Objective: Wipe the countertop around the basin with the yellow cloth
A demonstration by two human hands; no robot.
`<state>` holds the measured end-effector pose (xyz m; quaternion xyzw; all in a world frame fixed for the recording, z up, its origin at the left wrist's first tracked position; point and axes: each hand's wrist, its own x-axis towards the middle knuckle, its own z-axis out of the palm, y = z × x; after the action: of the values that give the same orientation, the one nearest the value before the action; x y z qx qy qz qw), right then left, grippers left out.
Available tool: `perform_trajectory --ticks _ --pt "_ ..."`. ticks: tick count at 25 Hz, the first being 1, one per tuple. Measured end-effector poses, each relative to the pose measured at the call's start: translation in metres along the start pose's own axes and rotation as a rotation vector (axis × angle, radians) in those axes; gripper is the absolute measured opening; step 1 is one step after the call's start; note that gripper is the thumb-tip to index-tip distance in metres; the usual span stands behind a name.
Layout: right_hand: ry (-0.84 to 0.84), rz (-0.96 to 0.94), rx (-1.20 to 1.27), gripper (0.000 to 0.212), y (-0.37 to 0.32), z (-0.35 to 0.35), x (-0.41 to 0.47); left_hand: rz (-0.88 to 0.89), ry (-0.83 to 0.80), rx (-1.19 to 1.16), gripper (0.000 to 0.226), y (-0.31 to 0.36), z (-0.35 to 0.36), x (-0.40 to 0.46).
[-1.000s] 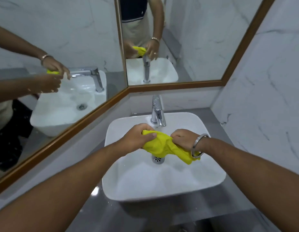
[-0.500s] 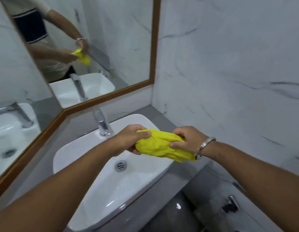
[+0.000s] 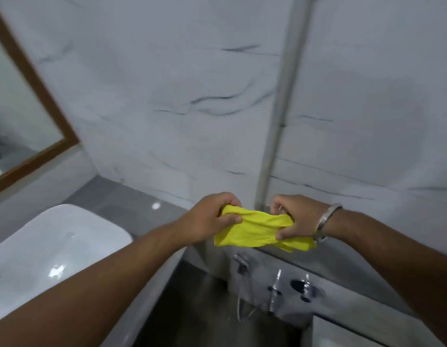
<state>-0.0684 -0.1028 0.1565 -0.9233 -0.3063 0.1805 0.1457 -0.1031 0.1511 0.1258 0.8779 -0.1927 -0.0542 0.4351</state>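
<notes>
Both hands are out in front, each gripping one end of the cloth (image 3: pixel 255 230). The left hand (image 3: pixel 210 219) has its fingers (image 3: pixel 231 219) curled tight around the cloth's left end, bunching it up so you can't see how much fabric is tucked inside the fist. The right hand (image 3: pixel 296 217) is closed on the other end, thumb pressed over the top, and a bit of cloth pokes out past it toward the wrist, partly covering the bangle (image 3: pixel 328 217). Between the two hands the cloth is pulled into a wrinkly band, held up in the air, not touching anything.

It's off to the right of the basin (image 3: pixel 54 249), past the end of the grey tabletop (image 3: pixel 122 199), in front of the marbled wall (image 3: pixel 192 96). The basin is cut off by the left edge and partly hidden behind the left forearm, so its drain and tap aren't in view. Only a strip of tabletop shows behind the basin, with a bright glare spot on it.

Top left there's a corner of a wood-framed mirror (image 3: pixel 22 116), mostly out of frame. A pale pipe (image 3: pixel 280 108) runs down the wall and disappears behind the hands. Below the cloth there's a grey ledge with some chrome fittings (image 3: pixel 276 290), too blurry to say what exactly. Whole shot is pretty smeared.
</notes>
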Motion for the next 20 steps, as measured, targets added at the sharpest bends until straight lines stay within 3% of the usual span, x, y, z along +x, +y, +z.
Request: perform_trajectory --ticks 6,9,12,15,18,20 --pt "-0.14 0.186 0.201 0.029 0.151 0.023 -0.031 -0.167 -0.15 -0.205 0.02 -0.002 0.118 0.108" --pt "-0.1 0.387 0.434 0.032 0.21 0.062 -0.014 -0.267 -0.179 -0.068 0.011 -0.027 0.16 0.147" --pt "0.072 0.573 0.482 0.048 0.248 0.119 0.013 -0.376 -0.141 0.118 0.013 -0.061 0.192 0.172" --pt "0.241 0.603 0.275 0.053 0.251 0.154 0.027 -0.473 -0.071 0.295 0.025 -0.087 0.212 0.18" --pt "0.357 0.589 -0.141 0.076 0.226 0.179 0.016 -0.484 -0.174 0.552 0.047 -0.091 0.221 0.158" --pt "0.298 0.549 -0.265 0.078 0.207 0.19 0.001 -0.418 -0.207 0.662 0.055 -0.081 0.219 0.137"
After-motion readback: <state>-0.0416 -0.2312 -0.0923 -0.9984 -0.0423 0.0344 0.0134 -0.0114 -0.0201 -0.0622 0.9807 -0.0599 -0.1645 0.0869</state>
